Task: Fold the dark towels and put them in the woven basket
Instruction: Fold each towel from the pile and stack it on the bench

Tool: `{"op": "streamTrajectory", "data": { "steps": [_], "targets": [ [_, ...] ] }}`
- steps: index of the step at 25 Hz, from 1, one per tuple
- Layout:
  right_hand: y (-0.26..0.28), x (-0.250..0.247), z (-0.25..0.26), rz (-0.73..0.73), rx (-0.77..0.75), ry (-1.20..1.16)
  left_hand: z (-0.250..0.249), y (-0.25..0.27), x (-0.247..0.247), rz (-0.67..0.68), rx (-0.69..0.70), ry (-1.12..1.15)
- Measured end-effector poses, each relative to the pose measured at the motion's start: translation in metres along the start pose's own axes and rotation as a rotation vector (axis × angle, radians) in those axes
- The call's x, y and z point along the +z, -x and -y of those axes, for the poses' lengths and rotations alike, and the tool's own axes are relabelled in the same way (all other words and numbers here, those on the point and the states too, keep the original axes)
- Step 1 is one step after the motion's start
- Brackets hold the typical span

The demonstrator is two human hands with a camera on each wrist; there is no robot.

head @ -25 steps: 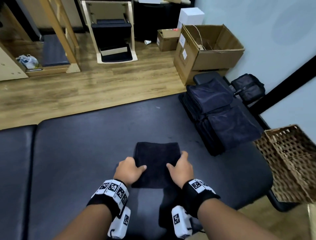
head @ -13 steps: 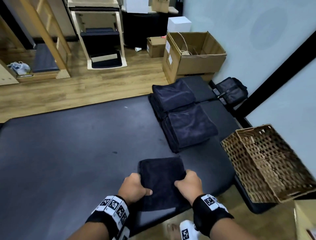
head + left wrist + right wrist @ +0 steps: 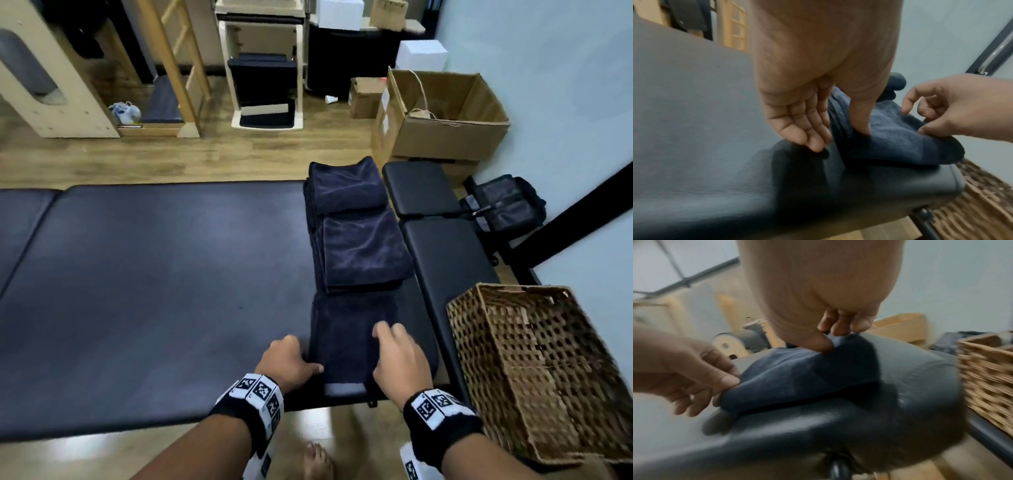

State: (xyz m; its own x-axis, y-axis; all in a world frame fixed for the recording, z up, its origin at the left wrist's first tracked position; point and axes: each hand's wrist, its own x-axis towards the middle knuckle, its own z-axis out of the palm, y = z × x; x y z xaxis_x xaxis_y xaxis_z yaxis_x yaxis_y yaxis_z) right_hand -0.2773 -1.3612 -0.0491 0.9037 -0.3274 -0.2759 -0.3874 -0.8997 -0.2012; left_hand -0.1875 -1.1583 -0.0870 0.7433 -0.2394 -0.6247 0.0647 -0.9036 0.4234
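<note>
Two hands on one folded towel

We record one folded dark towel (image 3: 346, 339) lying flat at the near right corner of the padded black table (image 3: 154, 291). Our left hand (image 3: 287, 364) grips its left edge: in the left wrist view the thumb presses on top of the cloth while the fingers (image 3: 807, 128) reach down beside and under the edge. Our right hand (image 3: 401, 359) sits at the right edge, thumb on top and fingers (image 3: 840, 324) curled at the cloth, pinching it.

One stack of dark towels (image 3: 356, 233) lies just beyond the folded towel, along the table's right side, touching or nearly touching its far edge.

One woven basket (image 3: 534, 370) stands to the right of the table, apart from the towel; whatever it holds cannot be made out.

Further items on the wooden floor: one open cardboard box (image 3: 445, 116), one black bag (image 3: 507, 205) against the wall, one wooden frame (image 3: 171, 68).
</note>
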Motion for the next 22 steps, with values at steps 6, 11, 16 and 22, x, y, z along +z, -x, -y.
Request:
{"op": "streamTrajectory", "data": {
  "steps": [6,11,16,22],
  "targets": [
    [-0.001,0.014,0.091,0.269,-0.444,0.031,0.102,0.052,-0.028,-0.094,-0.074,-0.071],
    [0.019,0.044,0.188,0.548,-0.708,0.16,0.247,0.148,-0.041,-0.233,-0.357,0.129],
    [0.056,0.096,0.299,0.779,-0.822,0.387,0.4,0.258,-0.023,-0.281,-0.614,0.358],
    [0.11,0.144,0.451,0.867,-0.865,0.643,0.53,0.365,0.027,-0.258,-0.729,0.669]
  ]
}}
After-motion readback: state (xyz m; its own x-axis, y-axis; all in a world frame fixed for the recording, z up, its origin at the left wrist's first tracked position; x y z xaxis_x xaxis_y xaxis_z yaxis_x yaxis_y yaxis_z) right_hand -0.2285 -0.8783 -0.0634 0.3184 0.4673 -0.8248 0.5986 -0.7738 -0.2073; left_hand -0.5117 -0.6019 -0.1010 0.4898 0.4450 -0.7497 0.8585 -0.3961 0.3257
